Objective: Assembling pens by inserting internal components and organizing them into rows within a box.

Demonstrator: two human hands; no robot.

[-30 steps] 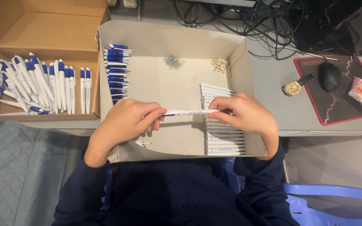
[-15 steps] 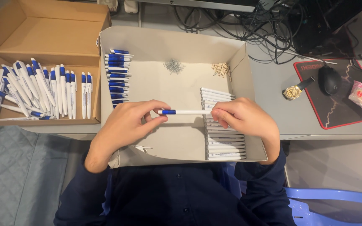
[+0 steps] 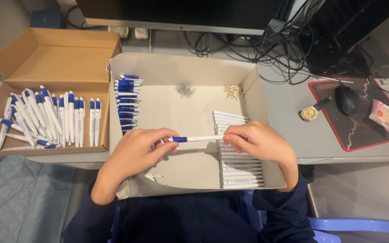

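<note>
Both hands grasp one pen (image 3: pixel 197 139) over grey tray (image 3: pixel 181 63): left hand (image 3: pixel 133 153) pinches blue end, right hand (image 3: pixel 260 141) white barrel. Best kept axially aligned, level.

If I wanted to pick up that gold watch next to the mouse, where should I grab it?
Probably pinch the round gold case of the watch from above, fingers on its two free sides. It lies flat on the desk, and the dark strap runs toward the mouse.

Grey desk (image 3: pixel 311 139) bearing a monitor base (image 3: pixel 181 18) and tangled cables (image 3: pixel 266 49). Grey quilted floor mat (image 3: pixel 5 198) at left; blue plastic chair (image 3: pixel 361 227) below.
</note>
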